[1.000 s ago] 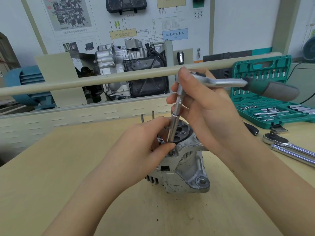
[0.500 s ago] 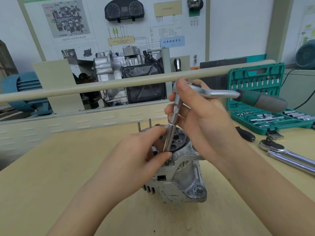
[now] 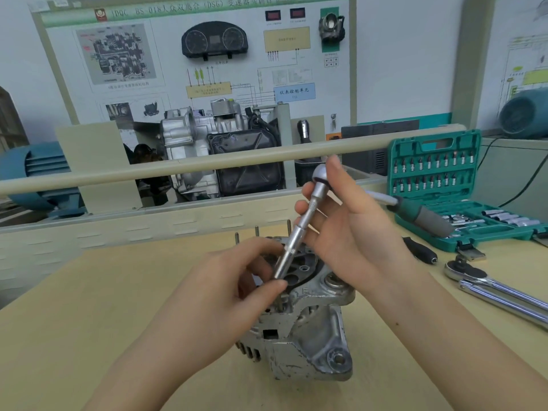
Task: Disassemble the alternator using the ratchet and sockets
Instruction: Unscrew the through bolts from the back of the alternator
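The silver alternator (image 3: 308,336) stands on the wooden table (image 3: 89,307), its black end facing up. A ratchet (image 3: 421,213) with a green-grey handle carries a long steel extension (image 3: 298,232) that slants down to the alternator's top rim. My left hand (image 3: 228,295) pinches the extension's lower end at the alternator; what sits under the tip is hidden. My right hand (image 3: 350,229) holds the ratchet head (image 3: 321,175), thumb on top and fingers behind the extension. The handle sticks out to the right.
An open green socket case (image 3: 439,188) with several sockets and bits lies at the right. A second chrome ratchet (image 3: 498,292) and a black-handled tool (image 3: 421,250) lie beside it. Thin studs (image 3: 256,231) stand behind the alternator. A rail (image 3: 178,170) and display engine (image 3: 219,149) lie beyond.
The view has tilted up. The ratchet handle has swung from pointing right to pointing away at the right, and my right hand's fingers have opened out around the head.
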Motion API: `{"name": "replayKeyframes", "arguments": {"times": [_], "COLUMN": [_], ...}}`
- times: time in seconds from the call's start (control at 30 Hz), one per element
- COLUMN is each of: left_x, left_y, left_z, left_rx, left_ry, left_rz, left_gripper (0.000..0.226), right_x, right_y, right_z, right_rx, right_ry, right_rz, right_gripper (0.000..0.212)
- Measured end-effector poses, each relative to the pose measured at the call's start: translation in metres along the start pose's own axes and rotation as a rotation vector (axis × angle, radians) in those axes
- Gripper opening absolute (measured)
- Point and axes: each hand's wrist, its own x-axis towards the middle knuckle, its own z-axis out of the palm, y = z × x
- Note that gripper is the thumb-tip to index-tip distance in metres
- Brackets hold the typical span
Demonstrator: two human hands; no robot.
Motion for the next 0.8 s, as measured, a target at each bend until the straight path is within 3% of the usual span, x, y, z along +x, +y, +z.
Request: {"name": "replayKeyframes", "arguments": {"times": [0.3, 0.43, 0.53, 0.63, 0.8], "left_x": [0.002, 0.005, 0.006, 0.005, -0.001], "left_y": [0.002, -0.006, -0.026, -0.059, -0.118], "left_z": [-0.015, -0.033, -0.051, -0.06, -0.048], "left_rx": [-0.127, -0.198, -0.124, 0.085, 0.24], "left_ry": [0.044, 0.198, 0.295, 0.179, -0.066], "left_rz": [-0.058, -0.137, -0.241, -0.433, -0.757], "left_gripper": [0.026, 0.014, 0.009, 0.013, 0.009], "right_x": [0.001, 0.0, 0.0, -0.002, -0.005], "right_y": [-0.003, -0.001, 0.002, 0.005, 0.008], "right_z": [-0.002, -0.002, -0.001, 0.002, 0.003], "right_rx": [0.083, -0.053, -0.172, -0.241, -0.331], "right_ry": [0.029, -0.012, -0.069, -0.114, -0.135], "right_rz": [0.028, 0.037, 0.064, 0.054, 0.046], "right_gripper": [0.027, 0.026, 0.02, 0.018, 0.033]}}
